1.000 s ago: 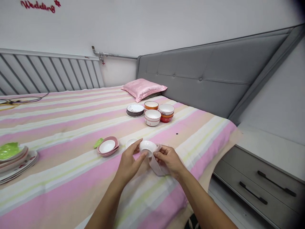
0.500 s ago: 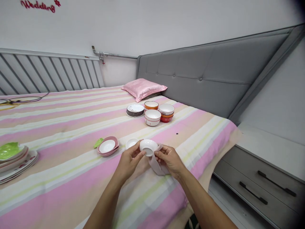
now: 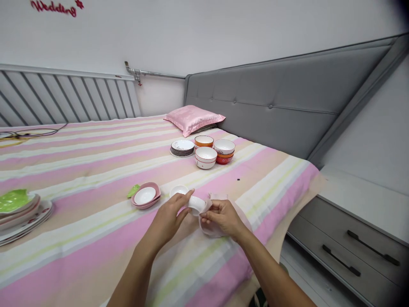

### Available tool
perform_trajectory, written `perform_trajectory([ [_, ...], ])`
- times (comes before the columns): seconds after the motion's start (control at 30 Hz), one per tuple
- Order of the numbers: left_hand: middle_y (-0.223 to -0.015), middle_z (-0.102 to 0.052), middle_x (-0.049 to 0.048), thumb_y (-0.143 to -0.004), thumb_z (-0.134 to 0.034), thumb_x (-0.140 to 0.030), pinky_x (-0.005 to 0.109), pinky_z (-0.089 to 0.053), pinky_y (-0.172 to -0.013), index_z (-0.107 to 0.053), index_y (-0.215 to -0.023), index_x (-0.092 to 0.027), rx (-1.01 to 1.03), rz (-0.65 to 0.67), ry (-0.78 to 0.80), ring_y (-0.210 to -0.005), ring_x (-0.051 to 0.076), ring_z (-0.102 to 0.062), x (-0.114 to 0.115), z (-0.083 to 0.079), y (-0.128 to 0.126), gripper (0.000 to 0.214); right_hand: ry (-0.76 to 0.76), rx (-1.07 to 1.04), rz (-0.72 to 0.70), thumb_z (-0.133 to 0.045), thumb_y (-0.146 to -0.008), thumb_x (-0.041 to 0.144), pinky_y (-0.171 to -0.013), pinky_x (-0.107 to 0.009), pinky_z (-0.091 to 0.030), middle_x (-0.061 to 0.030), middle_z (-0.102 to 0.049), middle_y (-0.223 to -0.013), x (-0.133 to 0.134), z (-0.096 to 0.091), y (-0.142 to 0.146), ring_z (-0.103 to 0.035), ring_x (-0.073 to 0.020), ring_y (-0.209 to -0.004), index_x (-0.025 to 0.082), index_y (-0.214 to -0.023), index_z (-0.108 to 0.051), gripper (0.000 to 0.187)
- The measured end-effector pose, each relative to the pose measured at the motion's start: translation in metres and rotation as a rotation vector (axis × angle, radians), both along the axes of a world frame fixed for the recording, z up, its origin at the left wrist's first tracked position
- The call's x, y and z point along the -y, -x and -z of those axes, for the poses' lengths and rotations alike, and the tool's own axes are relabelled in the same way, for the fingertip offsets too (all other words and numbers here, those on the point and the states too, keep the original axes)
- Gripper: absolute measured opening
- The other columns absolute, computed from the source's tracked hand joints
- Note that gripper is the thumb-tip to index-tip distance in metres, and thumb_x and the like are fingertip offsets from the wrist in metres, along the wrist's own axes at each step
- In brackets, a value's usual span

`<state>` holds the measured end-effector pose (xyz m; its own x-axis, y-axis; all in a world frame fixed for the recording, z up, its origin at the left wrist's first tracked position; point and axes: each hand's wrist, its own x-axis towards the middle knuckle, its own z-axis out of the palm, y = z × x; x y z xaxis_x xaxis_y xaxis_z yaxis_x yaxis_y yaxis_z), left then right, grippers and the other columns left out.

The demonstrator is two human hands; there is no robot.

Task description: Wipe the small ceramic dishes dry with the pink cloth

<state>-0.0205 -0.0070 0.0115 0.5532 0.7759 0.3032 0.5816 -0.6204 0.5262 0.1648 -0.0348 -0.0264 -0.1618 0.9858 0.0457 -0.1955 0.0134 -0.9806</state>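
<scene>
My left hand (image 3: pixel 171 215) pinches the rim of a small white dish (image 3: pixel 196 204), tilted on its side above the striped bed sheet (image 3: pixel 79 179). My right hand (image 3: pixel 223 218) presses a pale pink cloth (image 3: pixel 214 228) against the dish's right side, fingers closed on the cloth. Just beyond the hands, another small white dish (image 3: pixel 178 190) rests on the sheet. Left of it stands a pink saucer stack (image 3: pixel 146 197) with a white dish inside and a green leaf-shaped piece (image 3: pixel 132 191) beside it.
Farther back sit a stack of plates (image 3: pixel 182 147) and several red and orange bowls (image 3: pixel 214 151), then a pink pillow (image 3: pixel 193 118) at the grey headboard (image 3: pixel 287 98). Plates with a green dish (image 3: pixel 15 211) lie at far left. A grey nightstand (image 3: pixel 351 230) stands to the right.
The dish has been tipped from level onto its side and lowered slightly. The cloth has spread wider under my right hand. The view has shifted a little.
</scene>
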Motion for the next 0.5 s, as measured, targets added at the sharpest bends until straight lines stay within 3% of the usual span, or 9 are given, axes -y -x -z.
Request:
perform_trajectory([
  [0.33,-0.099,-0.057,0.0071,-0.082,-0.04,-0.013,0.025,-0.043,-0.061,-0.037,-0.13,-0.03,-0.247,-0.055,-0.295,-0.08,0.016,-0.055,0.006,0.006,-0.01,0.051,0.033,-0.047,-0.014,-0.069,-0.061,0.03,-0.052,-0.023,-0.038,0.0019,-0.056,-0.059,-0.001,0.007,0.003,-0.049,-0.0084,-0.051,0.014,-0.075,-0.065,0.021],
  [0.5,-0.104,-0.055,0.0074,-0.075,-0.044,-0.005,0.026,-0.043,-0.062,-0.036,-0.13,-0.032,-0.34,-0.083,-0.38,-0.084,0.018,-0.053,0.01,0.009,-0.016,0.062,0.009,0.013,0.017,-0.067,-0.063,0.029,-0.05,-0.023,-0.037,0.0025,-0.055,-0.056,-0.001,0.011,0.002,-0.047,-0.0083,-0.05,0.014,-0.071,-0.064,0.018],
])
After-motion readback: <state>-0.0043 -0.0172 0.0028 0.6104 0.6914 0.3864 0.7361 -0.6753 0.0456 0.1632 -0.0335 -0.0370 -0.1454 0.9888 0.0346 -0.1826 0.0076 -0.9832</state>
